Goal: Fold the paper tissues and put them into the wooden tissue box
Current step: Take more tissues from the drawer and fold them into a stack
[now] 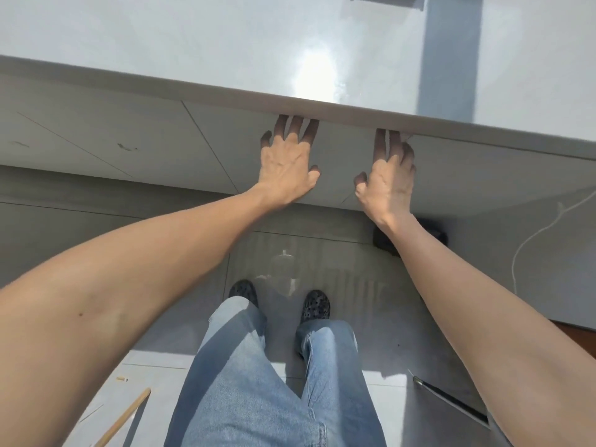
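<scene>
No paper tissues and no wooden tissue box show in the head view. My left hand (287, 162) and my right hand (388, 179) reach forward below the front edge of a glossy white table (225, 40). Both hands have their fingers spread, and the fingertips disappear under the table's rim (322, 106). Neither hand holds anything that I can see.
I stand on grey floor tiles (96, 146) in blue jeans and dark shoes (316, 306). A wooden stick (124, 421) lies at the lower left. A white cable (529, 240) and a dark box (383, 240) sit on the floor to the right.
</scene>
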